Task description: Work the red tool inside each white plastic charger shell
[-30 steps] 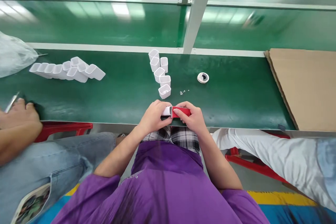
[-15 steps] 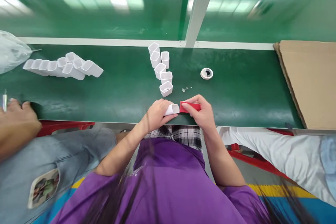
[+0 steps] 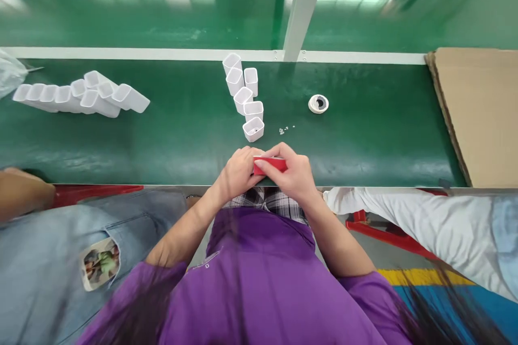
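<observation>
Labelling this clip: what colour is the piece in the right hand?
The piece is red; head view.

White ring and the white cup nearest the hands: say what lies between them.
The head view shows small pale bits on the green tabletop between cup and ring.

Red piece (image 3: 277, 163) part-hidden by right fingers (image 3: 270, 171); bag (image 3: 10, 74) cropped.

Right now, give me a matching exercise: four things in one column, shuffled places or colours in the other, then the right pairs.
Things:
1. Red piece
2. White ring
3. Cardboard
4. Plastic bag

Places or colours:
A. Brown, at the far right
B. In the right hand
C. At the left edge of the view
D. Just right of the small bits

Pairs: 1-B, 2-D, 3-A, 4-C
</observation>
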`<act>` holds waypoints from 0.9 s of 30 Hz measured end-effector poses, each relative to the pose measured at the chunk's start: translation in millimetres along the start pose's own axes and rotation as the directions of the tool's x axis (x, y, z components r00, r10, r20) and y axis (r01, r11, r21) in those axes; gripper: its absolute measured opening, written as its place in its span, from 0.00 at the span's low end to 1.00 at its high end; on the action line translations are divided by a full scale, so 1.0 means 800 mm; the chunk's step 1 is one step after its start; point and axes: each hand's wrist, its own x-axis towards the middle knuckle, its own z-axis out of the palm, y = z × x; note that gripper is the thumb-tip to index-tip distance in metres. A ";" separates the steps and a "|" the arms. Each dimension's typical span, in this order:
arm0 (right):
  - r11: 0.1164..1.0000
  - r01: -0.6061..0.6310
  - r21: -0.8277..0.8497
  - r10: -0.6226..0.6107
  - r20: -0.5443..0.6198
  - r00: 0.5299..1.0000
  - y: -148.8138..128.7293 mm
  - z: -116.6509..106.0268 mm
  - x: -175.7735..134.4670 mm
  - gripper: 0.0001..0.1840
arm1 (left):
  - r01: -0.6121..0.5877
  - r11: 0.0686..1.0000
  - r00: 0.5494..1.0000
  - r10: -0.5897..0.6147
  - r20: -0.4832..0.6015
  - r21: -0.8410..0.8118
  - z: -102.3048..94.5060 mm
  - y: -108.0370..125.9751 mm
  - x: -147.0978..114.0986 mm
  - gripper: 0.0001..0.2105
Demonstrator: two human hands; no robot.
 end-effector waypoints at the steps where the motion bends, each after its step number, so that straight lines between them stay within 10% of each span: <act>1: 1.000 -0.006 -0.003 0.006 0.028 1.000 0.001 0.001 0.001 0.13 | -0.002 1.000 1.000 0.002 0.001 0.002 0.000 0.000 0.000 0.09; 8: 0.997 -0.068 0.022 0.071 -0.164 0.984 0.014 -0.014 0.005 0.14 | 0.029 0.999 0.999 -0.030 0.014 0.022 -0.001 0.003 0.000 0.12; 12: 1.000 -0.002 -0.009 0.001 -0.013 1.000 0.005 -0.006 0.002 0.14 | -0.037 0.999 0.998 0.038 -0.046 0.013 -0.001 0.001 -0.001 0.11; 17: 0.998 -0.058 -0.021 0.054 -0.170 0.984 0.011 -0.012 0.006 0.14 | -0.017 0.999 0.999 0.018 -0.027 0.027 -0.002 0.002 0.000 0.13; 27: 0.997 -0.021 0.068 0.025 -0.061 0.998 0.010 -0.007 0.014 0.14 | 0.006 1.000 1.000 -0.006 -0.022 -0.003 -0.003 0.000 -0.001 0.11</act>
